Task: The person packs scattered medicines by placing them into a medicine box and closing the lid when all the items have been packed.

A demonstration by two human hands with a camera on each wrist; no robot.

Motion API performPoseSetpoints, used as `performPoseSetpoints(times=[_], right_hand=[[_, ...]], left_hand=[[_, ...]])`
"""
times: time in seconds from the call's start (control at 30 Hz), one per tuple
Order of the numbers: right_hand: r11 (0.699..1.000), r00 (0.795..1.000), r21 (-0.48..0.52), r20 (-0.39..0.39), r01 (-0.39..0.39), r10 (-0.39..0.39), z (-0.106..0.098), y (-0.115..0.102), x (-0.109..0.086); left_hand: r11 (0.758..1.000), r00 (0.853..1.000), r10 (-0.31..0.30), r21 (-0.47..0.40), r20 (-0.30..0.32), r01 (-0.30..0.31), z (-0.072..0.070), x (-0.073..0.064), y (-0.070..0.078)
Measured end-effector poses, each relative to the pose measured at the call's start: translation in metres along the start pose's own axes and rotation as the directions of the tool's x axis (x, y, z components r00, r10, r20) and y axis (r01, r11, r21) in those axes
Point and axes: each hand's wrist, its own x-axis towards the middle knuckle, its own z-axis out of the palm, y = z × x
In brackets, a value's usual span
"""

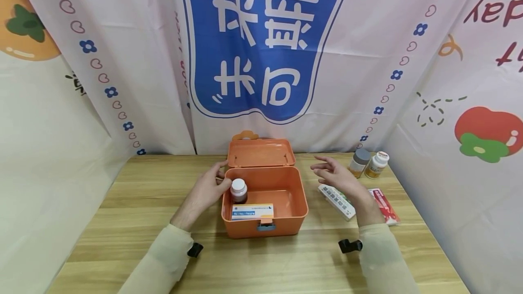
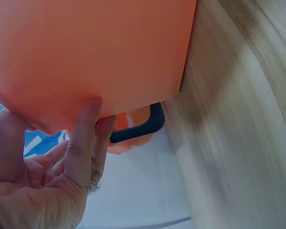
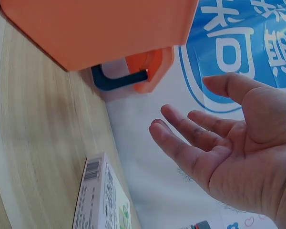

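Note:
An orange lidded box (image 1: 286,227) stands on the table, its lid (image 1: 261,153) tipped back. My left hand (image 1: 207,190) grips its left wall, thumb over the rim and fingers against the outside. Inside, at the left, are an upright white-capped pill bottle (image 1: 239,191) and a flat white-and-blue medicine carton (image 1: 252,212) along the front wall. To the right of the box, my right hand (image 1: 341,181) hovers with fingers spread and relaxed, holding nothing. Below it lies a white-and-green medicine carton (image 1: 337,201), also seen in the right wrist view.
A grey-capped bottle (image 1: 359,162) and a white-capped bottle (image 1: 377,165) stand at the table's back right. A red-and-white packet (image 1: 385,207) lies beside the right forearm. A dark handle (image 2: 139,130) sticks out behind the box. Printed curtains (image 1: 155,80) hang behind the table.

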Motion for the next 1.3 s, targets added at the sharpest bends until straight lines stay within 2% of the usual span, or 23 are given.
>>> performPoseSetpoints(times=[0.13, 0.5, 0.77, 0.93, 1.13, 1.3], right_hand=[[1.0, 1.0, -0.001, -0.017, -0.014, 0.014, -0.006, 0.004, -0.003], [0.994, 0.997, -0.097, -0.066, -0.04, 0.034, -0.018, 0.017, -0.009], [0.989, 0.994, -0.135, -0.099, -0.059, 0.046, -0.026, 0.026, -0.012], [0.978, 0.99, -0.192, -0.124, -0.088, 0.065, -0.031, 0.029, -0.014], [0.965, 0.99, -0.238, -0.115, -0.112, 0.086, -0.034, 0.031, -0.016], [0.942, 0.986, -0.301, -0.119, -0.151, 0.12, -0.034, 0.035, -0.017]], left_hand=[[1.0, 1.0, -0.007, -0.01, 0.001, 0.007, 0.0, 0.0, -0.001], [1.0, 1.0, -0.003, -0.027, 0.01, 0.003, 0.0, 0.0, -0.002], [1.0, 1.0, -0.007, -0.019, -0.007, 0.007, 0.001, 0.001, -0.003], [1.0, 1.0, -0.006, -0.013, -0.011, 0.006, 0.002, 0.002, -0.005], [1.0, 1.0, -0.008, -0.017, -0.006, 0.008, 0.001, 0.001, -0.006], [1.0, 1.0, -0.024, -0.019, 0.0, 0.024, 0.001, 0.0, -0.006]])
